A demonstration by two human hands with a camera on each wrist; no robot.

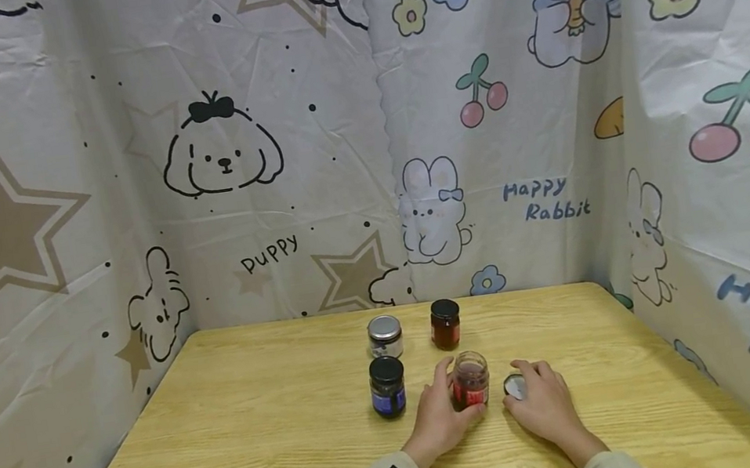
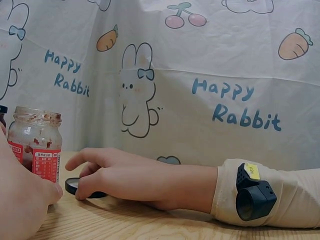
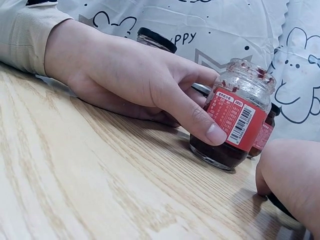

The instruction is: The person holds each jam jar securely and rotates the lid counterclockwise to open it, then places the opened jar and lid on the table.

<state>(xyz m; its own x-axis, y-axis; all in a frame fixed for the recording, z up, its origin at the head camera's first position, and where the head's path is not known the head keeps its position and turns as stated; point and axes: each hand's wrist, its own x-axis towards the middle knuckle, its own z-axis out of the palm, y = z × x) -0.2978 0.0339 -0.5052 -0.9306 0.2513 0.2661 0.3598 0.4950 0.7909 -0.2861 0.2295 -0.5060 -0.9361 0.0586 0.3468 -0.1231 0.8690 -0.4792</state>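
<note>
My left hand grips a lidless glass jar with a red label, thumb at the near side. The jar stands upright on the table; dark red contents fill its lower part, with smears inside the neck. Just to the right, my right hand has thumb and fingers around a black-rimmed jar lid, which lies flat with its pale inner side up. In the left wrist view, the thumb of the right hand is at the near edge of the lid.
Left of the gripped jar stands a black-lidded jar with a blue-purple label. Behind it is a silver-lidded jar. A black-lidded jar with reddish contents stands farther back. Printed curtains enclose the wooden table.
</note>
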